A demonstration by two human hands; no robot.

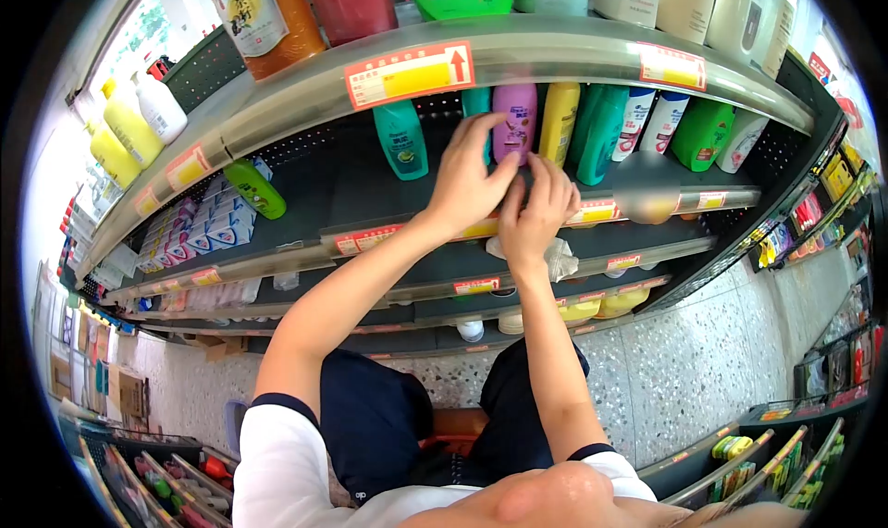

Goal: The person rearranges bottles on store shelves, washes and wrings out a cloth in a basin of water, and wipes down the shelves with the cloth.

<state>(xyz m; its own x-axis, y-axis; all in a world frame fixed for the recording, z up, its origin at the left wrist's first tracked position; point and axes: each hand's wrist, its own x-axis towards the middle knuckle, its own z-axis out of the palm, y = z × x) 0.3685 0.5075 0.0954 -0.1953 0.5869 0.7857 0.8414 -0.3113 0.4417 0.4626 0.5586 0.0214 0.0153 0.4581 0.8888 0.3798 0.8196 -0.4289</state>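
One purple plastic bottle (515, 125) is standing; my left hand (469, 178) is curving beside it, fingers apart from thumb; if my right hand (538, 215) is gripping, I cannot tell.

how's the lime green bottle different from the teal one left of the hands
The lime green bottle is yellowish green; the teal bottle is bluer. The lime green bottle looks slimmer than the teal bottle. The lime green bottle is beside stacked boxes; the teal bottle is nearer the left hand.

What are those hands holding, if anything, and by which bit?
I can't tell if anything's held: the left hand and right hand are at the purple bottle.
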